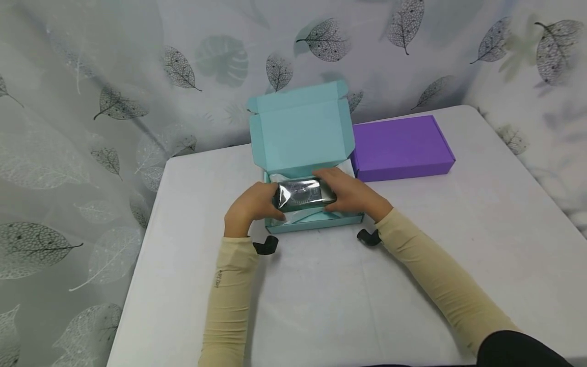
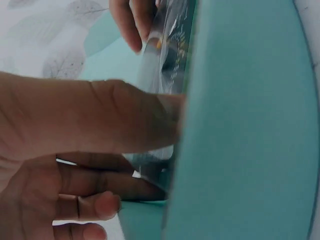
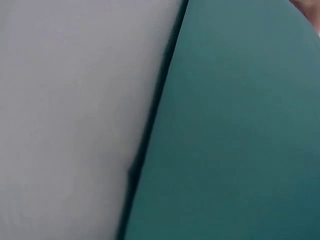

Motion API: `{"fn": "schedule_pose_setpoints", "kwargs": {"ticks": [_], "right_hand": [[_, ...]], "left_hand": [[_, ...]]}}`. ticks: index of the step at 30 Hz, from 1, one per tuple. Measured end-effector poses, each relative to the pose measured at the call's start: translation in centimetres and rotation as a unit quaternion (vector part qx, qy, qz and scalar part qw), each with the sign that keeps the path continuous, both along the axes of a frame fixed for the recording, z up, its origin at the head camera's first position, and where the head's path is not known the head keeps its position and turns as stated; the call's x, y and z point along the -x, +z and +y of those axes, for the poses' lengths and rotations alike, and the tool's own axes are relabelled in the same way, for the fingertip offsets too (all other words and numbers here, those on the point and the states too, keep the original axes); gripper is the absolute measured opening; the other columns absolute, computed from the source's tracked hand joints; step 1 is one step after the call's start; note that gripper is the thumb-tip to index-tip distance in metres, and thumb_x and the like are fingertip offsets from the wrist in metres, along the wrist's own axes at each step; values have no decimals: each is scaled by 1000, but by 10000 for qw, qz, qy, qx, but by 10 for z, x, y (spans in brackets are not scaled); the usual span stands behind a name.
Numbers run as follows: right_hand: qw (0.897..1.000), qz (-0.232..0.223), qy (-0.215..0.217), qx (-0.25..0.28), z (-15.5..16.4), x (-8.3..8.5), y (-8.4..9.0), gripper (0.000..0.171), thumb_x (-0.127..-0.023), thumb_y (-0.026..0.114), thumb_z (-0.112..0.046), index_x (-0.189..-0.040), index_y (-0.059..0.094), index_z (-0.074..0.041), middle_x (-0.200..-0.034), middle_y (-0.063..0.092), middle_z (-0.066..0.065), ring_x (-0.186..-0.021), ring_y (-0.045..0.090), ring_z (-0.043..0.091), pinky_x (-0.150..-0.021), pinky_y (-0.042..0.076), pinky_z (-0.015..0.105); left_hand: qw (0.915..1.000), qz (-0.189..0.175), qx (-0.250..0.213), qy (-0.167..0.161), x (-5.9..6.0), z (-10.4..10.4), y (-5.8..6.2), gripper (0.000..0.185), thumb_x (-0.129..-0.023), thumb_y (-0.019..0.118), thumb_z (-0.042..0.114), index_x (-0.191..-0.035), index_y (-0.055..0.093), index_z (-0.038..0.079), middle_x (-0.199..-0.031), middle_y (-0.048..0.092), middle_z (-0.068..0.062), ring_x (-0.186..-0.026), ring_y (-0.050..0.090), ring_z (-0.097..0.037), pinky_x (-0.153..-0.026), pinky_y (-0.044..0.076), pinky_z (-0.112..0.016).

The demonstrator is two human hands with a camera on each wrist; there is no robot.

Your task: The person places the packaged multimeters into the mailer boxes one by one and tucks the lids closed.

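Note:
A flat dark pack in shiny clear wrap (image 1: 300,194) lies level at the mouth of a teal cardboard box (image 1: 316,224), whose lid (image 1: 302,132) stands raised at the back. At the pack's left end my left hand (image 1: 253,206) grips it between thumb and fingers. My right hand (image 1: 349,191) holds the opposite end the same way. Close up in the left wrist view, the thumb (image 2: 110,117) presses the wrapped pack (image 2: 172,55) beside the box's front wall (image 2: 245,120). That teal wall (image 3: 230,125) fills much of the right wrist view, which hides the right hand's grip.
White paper (image 1: 346,167) lines the teal box. Right behind it, to the right, sits a closed purple box (image 1: 403,148). Both boxes stand on a white-covered table (image 1: 321,295), with a leaf-patterned curtain (image 1: 220,117) behind and to the left.

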State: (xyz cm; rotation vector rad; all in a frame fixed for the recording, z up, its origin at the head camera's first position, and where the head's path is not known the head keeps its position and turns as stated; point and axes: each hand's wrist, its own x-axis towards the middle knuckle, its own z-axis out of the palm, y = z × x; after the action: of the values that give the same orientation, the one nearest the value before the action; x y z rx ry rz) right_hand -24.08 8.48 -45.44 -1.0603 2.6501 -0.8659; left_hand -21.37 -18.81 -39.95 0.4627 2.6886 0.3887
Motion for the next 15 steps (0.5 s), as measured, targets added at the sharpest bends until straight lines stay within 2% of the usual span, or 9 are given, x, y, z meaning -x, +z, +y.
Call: {"fn": "schedule_pose_setpoints", "kwargs": {"ticks": [3, 7, 15], "right_hand": [[9993, 202, 7, -313, -2, -1, -1, 91, -82, 90, -16, -156, 39, -4, -152, 46, 20, -140, 42, 34, -107, 43, 52], [9984, 283, -74, -474, -4, -4, 0, 91, -82, 91, -18, -156, 40, -6, -151, 47, 20, -139, 45, 34, -106, 44, 53], [9945, 605, 52, -852, -4, -7, 1, 89, -84, 90, -28, -155, 40, -7, -154, 47, 15, -141, 44, 40, -109, 41, 55]], "left_hand": [[9999, 106, 53, -10, 0, 2, -2, 57, -76, 95, 24, -118, 64, 1, -106, 69, -11, -94, 64, -24, -83, 54, -40], [9997, 182, 179, 61, -1, 5, -3, 54, -76, 95, 26, -115, 66, 2, -102, 69, -9, -91, 63, -23, -81, 54, -39], [9995, 85, 165, 241, -2, 7, -2, 35, -85, 89, 27, -101, 68, 4, -88, 67, -6, -81, 64, -22, -70, 54, -36]]}}
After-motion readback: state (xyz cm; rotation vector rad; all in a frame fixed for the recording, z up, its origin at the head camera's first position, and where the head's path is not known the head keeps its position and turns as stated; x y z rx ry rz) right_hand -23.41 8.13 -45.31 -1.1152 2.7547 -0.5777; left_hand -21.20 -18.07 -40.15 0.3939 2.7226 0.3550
